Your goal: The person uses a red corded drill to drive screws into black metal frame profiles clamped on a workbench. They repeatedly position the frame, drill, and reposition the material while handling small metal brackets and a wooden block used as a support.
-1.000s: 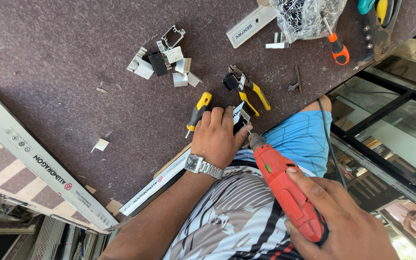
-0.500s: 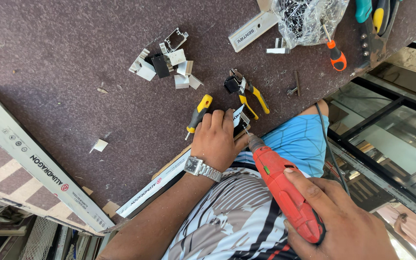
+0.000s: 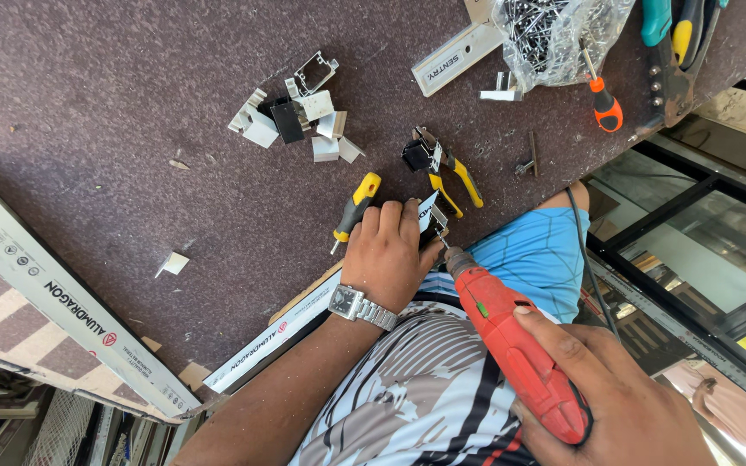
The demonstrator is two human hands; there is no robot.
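Screwdriver (image 3: 354, 210) left of left hand (image 3: 388, 255); pliers (image 3: 442, 168) right; clips (image 3: 295, 116) beyond

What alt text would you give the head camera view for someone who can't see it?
A person's left hand pins a small metal piece to a dark worktable while the right hand aims a red power drill at it. A yellow-handled screwdriver, pliers and cut metal offcuts lie nearby.

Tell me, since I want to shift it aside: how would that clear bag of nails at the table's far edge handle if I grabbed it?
The clear bag of nails would probably feel heavy for its size, being packed with metal nails. The thin crumpled plastic looks floppy, so it would likely sag and change shape. Nail points might pierce the film, and the orange-handled screwdriver lying against it may get dragged.
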